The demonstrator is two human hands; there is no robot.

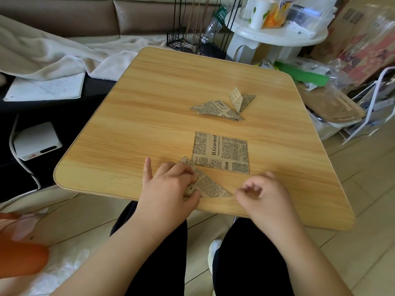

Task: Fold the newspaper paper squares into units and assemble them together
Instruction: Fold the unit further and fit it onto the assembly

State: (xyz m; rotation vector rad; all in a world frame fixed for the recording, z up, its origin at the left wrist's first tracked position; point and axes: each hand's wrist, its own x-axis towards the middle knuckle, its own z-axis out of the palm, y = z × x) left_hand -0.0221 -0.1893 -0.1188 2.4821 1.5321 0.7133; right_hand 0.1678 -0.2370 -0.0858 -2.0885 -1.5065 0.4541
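The left grip (171,184) pressed curled fingers onto a half-folded newsprint paper triangle (210,185) at the wooden bench's (128,124) near edge; the right grip (259,192) hovered beside it, loosely curled, holding nothing.

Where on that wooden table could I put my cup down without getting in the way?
Bare wood lies along the far edge of the table beyond the folded units, and down its left side. It is crowded near the flat square, where the left hand presses a folded piece.
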